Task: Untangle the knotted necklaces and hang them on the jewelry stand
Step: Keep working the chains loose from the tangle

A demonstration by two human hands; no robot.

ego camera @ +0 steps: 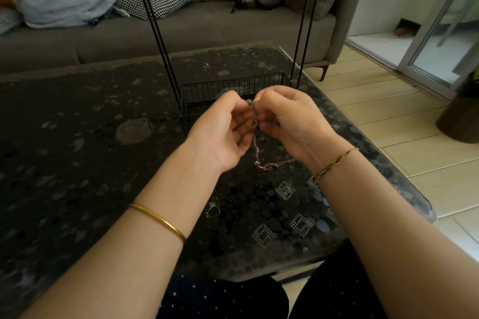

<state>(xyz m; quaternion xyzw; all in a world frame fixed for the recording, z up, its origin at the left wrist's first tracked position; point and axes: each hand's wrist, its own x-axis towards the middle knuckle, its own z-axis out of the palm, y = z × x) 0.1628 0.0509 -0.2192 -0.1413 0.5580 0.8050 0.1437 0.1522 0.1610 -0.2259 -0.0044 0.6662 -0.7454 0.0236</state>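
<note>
Thin knotted necklaces (pixel 261 158) hang between my two hands, raised above the dark table (pixel 77 163). My left hand (pixel 223 129) pinches the top of the chains with thumb and fingertips. Facing it, my right hand (pixel 287 119) pinches the same bunch from the other side. The chains drop down and their lower loop lies on the glass near my right wrist. The black wire jewelry stand (pixel 155 23) rises just behind my hands, its basket base (pixel 207 93) partly hidden by them. Its top is out of view.
A small ring (pixel 213 210) lies on the table near my left forearm. A grey sofa (pixel 181 28) with a patterned cushion, a backpack and a lying person stands behind the table. Tiled floor (pixel 388 124) and a dark pot (pixel 461 116) are at the right.
</note>
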